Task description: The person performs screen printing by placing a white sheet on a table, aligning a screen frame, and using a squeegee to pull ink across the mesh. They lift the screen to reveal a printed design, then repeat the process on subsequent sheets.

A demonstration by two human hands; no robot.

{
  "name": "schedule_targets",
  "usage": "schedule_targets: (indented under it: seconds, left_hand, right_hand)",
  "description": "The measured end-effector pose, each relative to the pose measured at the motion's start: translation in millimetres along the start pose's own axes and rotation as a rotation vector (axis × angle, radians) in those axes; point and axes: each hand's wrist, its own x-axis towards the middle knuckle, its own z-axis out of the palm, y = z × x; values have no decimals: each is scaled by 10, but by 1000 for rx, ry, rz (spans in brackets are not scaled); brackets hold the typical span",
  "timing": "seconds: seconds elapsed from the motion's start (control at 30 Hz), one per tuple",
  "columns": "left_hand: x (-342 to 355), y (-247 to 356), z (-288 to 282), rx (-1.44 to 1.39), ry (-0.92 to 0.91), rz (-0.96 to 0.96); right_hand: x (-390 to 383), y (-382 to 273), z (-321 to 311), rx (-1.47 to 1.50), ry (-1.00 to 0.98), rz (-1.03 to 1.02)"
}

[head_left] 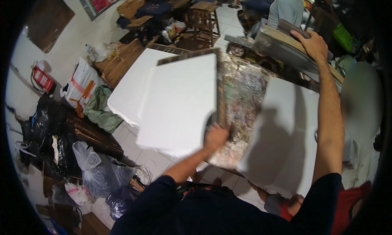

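Observation:
My right hand point(315, 46), raised at the far right, is closed on the upper edge of a wooden frame point(281, 42). The frame stands tilted above the table's far end, and a dark board point(292, 29) lies along its top by my fingers. My left hand point(217, 137) is low, with curled fingers, at the right edge of a white sheet point(179, 100). Whatever it grips there is hidden. Another white sheet point(130, 83) lies partly under the first. A third white sheet point(281, 133), shadowed by my arm, covers the right side of the paint-stained table point(245, 88).
A person in a grey shirt point(286, 9) is at the back; someone in red point(347, 210) is close at lower right. Plastic bags point(96, 169), a green sack point(102, 108) and a fire extinguisher point(43, 79) line the left. A wooden stool point(204, 18) stands beyond the table.

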Motion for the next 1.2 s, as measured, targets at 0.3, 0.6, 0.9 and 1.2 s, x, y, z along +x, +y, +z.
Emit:
schedule_targets:
  seconds: [0.3,0.6,0.9,1.2]
  left_hand:
    - [-1333,-1798,1364,-134,150,-350]
    - [-1053,-3121,772,-325,346,-930]
    - [28,-2458,481,-487,21,-557]
    - [86,-2398,403,-372,-47,-532]
  right_hand:
    - [316,132,57,-5,39,14]
    - [197,102,81,-46,229,-47]
    - [228,-89,-141,63,108,33]
    - [646,30,-171,123,115,-25]
